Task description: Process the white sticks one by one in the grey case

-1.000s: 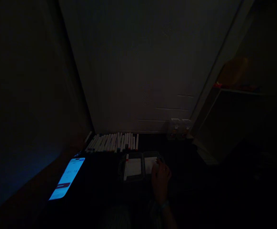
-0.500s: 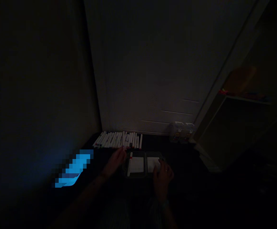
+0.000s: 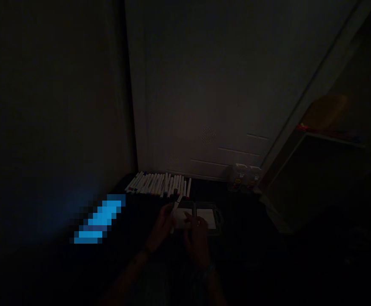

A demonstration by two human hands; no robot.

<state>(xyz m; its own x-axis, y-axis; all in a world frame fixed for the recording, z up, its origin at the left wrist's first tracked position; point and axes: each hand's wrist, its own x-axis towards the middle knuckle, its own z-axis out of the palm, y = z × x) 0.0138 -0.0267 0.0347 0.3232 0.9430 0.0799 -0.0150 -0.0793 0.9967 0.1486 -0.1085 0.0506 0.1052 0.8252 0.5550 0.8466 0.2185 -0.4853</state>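
The scene is very dark. My left hand is closed on a white marker that sticks up and away from its fingers. My right hand rests beside it over an open dark case with two pale panels inside, its fingers curled near the left panel; what they hold, if anything, is hidden. A row of several white markers lies just beyond the case, at the foot of the wall.
A glowing blue phone screen lies to the left on the dark surface. Two small clear containers stand at the back right. A dark box or shelf rises on the right. A pale wall closes the back.
My left hand came in from the left and picked up a marker from the case's left side. My right hand shifted left from the right panel toward the left one.
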